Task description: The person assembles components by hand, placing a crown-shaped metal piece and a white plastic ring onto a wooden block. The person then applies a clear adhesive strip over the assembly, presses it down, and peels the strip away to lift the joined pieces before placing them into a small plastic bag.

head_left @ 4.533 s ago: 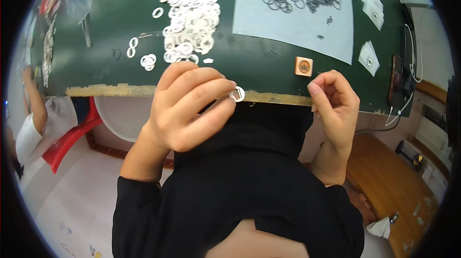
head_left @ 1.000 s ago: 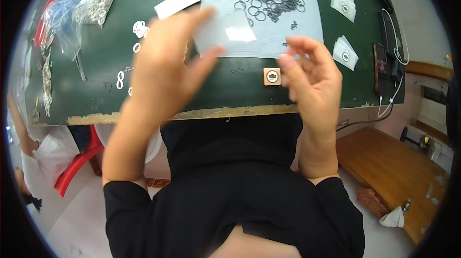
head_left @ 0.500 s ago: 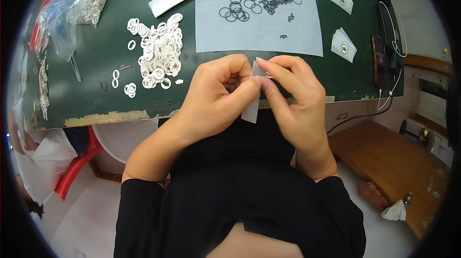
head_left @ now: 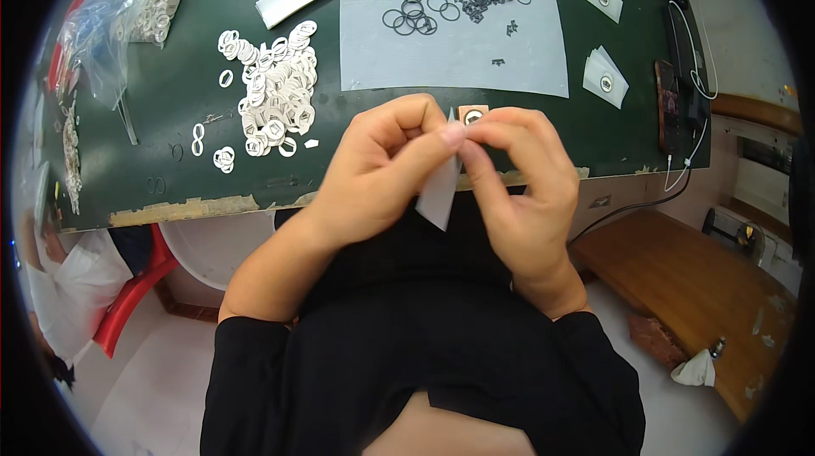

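1. The left hand [head_left: 382, 159] is closed to a tight pinch, thumb against curled forefinger, with a thin, translucent white slip [head_left: 439, 194], plastic by the look of it, caught there; its lower end hangs toward six o'clock, past the worn, tan-taped table edge [head_left: 187, 210].
2. The right hand [head_left: 531, 180] has thumb and forefinger nearly together beside the slip's upper part, the other fingers bent; whether anything small sits between those tips I can't tell from here.
3. To my eye, the slip could crease if the two hands pull unevenly, or slide away if the left thumb eases.
4. At about one o'clock, just beyond the fingers, sits a small, square, copper-coloured block [head_left: 480, 109] bearing a round, pale piece. The right fingers partly cover it, so a careless knuckle might jog both.
5. Between nine and ten o'clock lies a heap of flat white rings [head_left: 280, 87]; a wide left-hand sweep could scatter it.
6. At twelve, thin black rings [head_left: 413, 8] lie jumbled on a pale grey sheet [head_left: 441, 61], easily dragged along.
7. At two, small whitish square packets [head_left: 613, 92] overlap; at three, a dark phone's [head_left: 668, 108] white cable [head_left: 686, 164] could snag a reaching arm.
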### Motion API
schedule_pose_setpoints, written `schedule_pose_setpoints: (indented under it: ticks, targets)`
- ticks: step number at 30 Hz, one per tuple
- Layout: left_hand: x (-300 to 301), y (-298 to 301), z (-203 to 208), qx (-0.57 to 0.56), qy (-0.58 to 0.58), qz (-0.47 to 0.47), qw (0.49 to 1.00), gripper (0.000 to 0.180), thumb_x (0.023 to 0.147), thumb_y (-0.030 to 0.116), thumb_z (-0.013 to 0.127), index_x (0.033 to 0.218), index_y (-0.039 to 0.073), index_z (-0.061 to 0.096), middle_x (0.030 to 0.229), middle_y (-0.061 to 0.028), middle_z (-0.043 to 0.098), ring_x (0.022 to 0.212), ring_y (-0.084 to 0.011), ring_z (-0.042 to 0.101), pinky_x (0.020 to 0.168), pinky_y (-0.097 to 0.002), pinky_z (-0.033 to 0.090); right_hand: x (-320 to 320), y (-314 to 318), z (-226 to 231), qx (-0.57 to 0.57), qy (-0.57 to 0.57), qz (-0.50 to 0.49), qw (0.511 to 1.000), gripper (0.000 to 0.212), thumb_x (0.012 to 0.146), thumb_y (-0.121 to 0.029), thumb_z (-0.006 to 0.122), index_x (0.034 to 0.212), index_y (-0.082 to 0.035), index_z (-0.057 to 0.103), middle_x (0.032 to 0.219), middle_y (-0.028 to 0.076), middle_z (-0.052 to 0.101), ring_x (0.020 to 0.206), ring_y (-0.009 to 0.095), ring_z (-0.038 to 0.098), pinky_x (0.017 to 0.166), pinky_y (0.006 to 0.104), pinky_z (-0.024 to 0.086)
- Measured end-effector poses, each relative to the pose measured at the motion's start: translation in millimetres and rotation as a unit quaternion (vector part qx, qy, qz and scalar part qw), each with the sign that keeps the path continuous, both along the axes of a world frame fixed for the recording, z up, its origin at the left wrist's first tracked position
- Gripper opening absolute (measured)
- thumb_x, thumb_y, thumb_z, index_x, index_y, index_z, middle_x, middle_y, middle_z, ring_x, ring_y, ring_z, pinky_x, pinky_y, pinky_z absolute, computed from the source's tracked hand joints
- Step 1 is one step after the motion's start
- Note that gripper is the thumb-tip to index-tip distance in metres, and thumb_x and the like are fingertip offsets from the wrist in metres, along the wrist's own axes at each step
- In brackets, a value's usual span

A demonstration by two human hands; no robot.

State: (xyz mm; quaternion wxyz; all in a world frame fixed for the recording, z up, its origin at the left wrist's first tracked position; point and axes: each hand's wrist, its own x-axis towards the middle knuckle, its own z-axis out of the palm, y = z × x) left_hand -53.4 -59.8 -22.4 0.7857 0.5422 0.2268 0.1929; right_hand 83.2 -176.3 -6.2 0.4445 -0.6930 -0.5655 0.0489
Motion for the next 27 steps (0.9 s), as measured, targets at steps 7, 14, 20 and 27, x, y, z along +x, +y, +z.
schedule_pose_setpoints:
  ticks: [7, 14, 20, 27]
  targets:
    - [5, 1, -14, -0.089, -0.143, -0.048, 0.985, 0.023, 0.095, 0.007, 0.069, 0.113, 0.002, 0.055, 0.118, -0.0099, 0.057, 0.108, -0.0152, 0.059, 0.096, -0.0304, 0.048, 7, -4, 1, -0.029, 0.393, 0.084, 0.915, 0.008, 0.092, 0.001, 0.069, 0.1, 0.001, 0.067, 0.106, 0.008, 0.063, 0.092, 0.013, 0.06, 0.084, 0.027, 0.048]
    - [-7, 10, -12, -0.074, -0.077, -0.003, 0.994, 0.012, 0.092, 0.004, 0.067, 0.097, 0.004, 0.056, 0.106, -0.0078, 0.061, 0.097, -0.0123, 0.056, 0.087, -0.0277, 0.045, 22, -14, 8, 0.017, 0.626, 0.081, 0.776, 0.013, 0.101, -0.012, 0.053, 0.094, -0.001, 0.055, 0.126, 0.016, 0.059, 0.114, 0.025, 0.064, 0.102, 0.0405, 0.05]
    - [6, -1, -9, 0.158, -0.108, 0.202, 0.961, 0.04, 0.08, 0.011, 0.085, 0.107, 0.005, 0.055, 0.121, -0.0117, 0.06, 0.111, -0.0199, 0.058, 0.098, -0.0348, 0.046, 22, -22, 16, -0.005, 0.583, 0.094, 0.807, 0.011, 0.101, -0.01, 0.053, 0.096, 0.0, 0.056, 0.125, 0.018, 0.059, 0.109, 0.032, 0.069, 0.1, 0.0431, 0.052]
    - [23, 8, -14, 0.384, -0.168, 0.038, 0.907, 0.04, 0.068, 0.013, 0.092, 0.071, 0.008, 0.052, 0.094, -0.0121, 0.069, 0.096, -0.0271, 0.066, 0.082, -0.035, 0.051, 20, -25, 18, -0.02, 0.559, 0.109, 0.822, 0.007, 0.1, -0.005, 0.055, 0.098, 0.001, 0.058, 0.122, 0.014, 0.06, 0.108, 0.027, 0.069, 0.098, 0.0386, 0.052]
